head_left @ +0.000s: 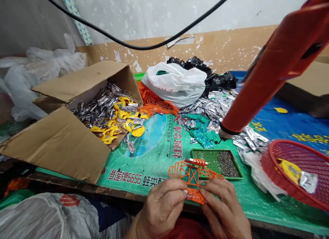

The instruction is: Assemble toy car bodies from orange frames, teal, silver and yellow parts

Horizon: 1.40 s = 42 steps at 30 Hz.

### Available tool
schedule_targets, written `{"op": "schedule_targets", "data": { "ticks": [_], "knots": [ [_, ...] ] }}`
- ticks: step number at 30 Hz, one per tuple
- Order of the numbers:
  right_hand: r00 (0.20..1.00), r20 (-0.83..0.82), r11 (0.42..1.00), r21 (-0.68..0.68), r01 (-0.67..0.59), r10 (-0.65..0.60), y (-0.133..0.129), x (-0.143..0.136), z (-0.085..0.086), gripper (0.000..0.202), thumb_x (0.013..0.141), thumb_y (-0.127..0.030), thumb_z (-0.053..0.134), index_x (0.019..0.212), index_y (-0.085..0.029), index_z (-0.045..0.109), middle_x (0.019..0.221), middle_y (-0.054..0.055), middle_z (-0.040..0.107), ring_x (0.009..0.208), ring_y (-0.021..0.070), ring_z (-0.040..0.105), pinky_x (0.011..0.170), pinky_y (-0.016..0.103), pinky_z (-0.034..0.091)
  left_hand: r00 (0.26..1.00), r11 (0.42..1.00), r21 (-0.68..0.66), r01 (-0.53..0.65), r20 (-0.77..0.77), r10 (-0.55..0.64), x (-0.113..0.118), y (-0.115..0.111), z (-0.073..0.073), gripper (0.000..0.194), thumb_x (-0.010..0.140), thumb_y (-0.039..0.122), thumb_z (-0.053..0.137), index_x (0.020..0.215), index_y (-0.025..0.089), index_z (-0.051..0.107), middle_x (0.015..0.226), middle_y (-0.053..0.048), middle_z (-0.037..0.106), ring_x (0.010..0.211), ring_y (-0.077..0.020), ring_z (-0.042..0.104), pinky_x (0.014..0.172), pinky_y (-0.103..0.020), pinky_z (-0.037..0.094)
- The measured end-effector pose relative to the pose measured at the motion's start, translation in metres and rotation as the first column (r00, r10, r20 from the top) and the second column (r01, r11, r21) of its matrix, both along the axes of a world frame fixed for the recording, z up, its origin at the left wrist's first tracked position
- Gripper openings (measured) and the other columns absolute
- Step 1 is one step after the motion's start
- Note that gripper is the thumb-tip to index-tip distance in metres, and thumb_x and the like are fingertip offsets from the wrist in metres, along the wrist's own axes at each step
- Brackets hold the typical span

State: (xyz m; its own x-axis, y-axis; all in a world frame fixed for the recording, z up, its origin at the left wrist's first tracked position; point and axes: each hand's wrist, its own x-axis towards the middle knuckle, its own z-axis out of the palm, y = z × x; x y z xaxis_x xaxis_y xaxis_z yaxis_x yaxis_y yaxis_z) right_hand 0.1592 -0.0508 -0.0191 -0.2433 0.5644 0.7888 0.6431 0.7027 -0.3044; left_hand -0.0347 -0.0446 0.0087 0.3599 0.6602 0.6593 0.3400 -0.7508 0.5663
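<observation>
Just over the front edge of the table, my left hand pinches the lower left of an orange plastic lattice frame. My right hand has its fingers closed on the frame's lower right side. A slim silvery piece lies along the frame's top part. Right behind the frame is a shallow green tray with a gridded bottom and a heap of tiny grey metal parts at its right. What sits between my left fingertips besides the frame is too small to make out.
An open carton spills yellow plastic pieces and silvery blades at left. A white bag sits on orange frames. A red-orange tool slants down at right, above silvery pieces and green parts. A red basket stands right.
</observation>
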Motion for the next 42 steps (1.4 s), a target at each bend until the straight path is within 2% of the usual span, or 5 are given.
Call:
{"op": "schedule_targets", "data": {
  "ticks": [17,28,36,39,42],
  "knots": [
    [0.998,-0.015,0.996,-0.063,-0.061,0.060,0.008,-0.004,0.011,0.013,0.084,-0.006,0.055,0.088,-0.017,0.062,0.080,0.004,0.069,0.081,0.0175,0.057,0.080,0.037,0.041,0.991,0.995,-0.046,-0.087,-0.107,0.082,0.003,0.004,0.002,0.031,0.086,0.002,0.049,0.112,0.016,0.054,0.092,-0.007,0.069,0.084,-0.0142,0.067,0.073,-0.022,0.055],
    [0.954,-0.098,0.891,-0.341,-0.299,0.283,0.011,-0.022,0.026,0.018,0.095,-0.026,0.047,0.080,-0.018,0.052,0.072,-0.001,0.059,0.073,0.0142,0.050,0.069,0.032,0.032,0.930,0.966,-0.256,0.040,-0.343,-0.130,-0.015,0.007,0.029,0.018,0.084,0.011,0.049,0.085,0.021,0.064,0.078,-0.002,0.065,0.072,-0.0159,0.063,0.065,-0.022,0.052],
    [0.969,-0.042,0.820,-0.525,-0.227,0.242,0.017,-0.021,0.032,0.009,0.093,-0.024,0.051,0.097,-0.019,0.057,0.089,0.003,0.061,0.084,0.0155,0.054,0.072,0.031,0.045,0.989,0.678,-0.734,0.036,-0.070,-0.128,-0.010,0.017,0.011,0.023,0.087,0.023,0.049,0.069,0.017,0.063,0.070,0.000,0.057,0.066,-0.0129,0.053,0.058,-0.020,0.040],
    [0.994,-0.105,0.959,-0.282,-0.033,0.003,0.028,0.007,0.054,0.037,0.087,-0.026,0.059,0.123,-0.021,0.051,0.113,0.009,0.056,0.104,0.0205,0.054,0.087,0.038,0.049,1.000,0.513,-0.858,0.016,0.003,-0.025,-0.008,0.020,0.007,0.028,0.086,0.034,0.052,0.069,0.015,0.064,0.066,0.002,0.048,0.061,-0.0113,0.042,0.055,-0.021,0.033],
    [0.844,-0.370,0.919,-0.081,0.386,-0.387,0.059,0.048,0.082,0.057,0.071,-0.030,0.076,0.123,-0.028,0.053,0.119,0.007,0.052,0.104,0.0237,0.055,0.082,0.042,0.052,0.997,0.343,-0.938,0.052,0.066,0.032,-0.009,0.025,0.007,0.026,0.083,0.036,0.055,0.073,0.015,0.065,0.063,0.004,0.046,0.058,-0.0096,0.036,0.056,-0.021,0.029]
  ]
}}
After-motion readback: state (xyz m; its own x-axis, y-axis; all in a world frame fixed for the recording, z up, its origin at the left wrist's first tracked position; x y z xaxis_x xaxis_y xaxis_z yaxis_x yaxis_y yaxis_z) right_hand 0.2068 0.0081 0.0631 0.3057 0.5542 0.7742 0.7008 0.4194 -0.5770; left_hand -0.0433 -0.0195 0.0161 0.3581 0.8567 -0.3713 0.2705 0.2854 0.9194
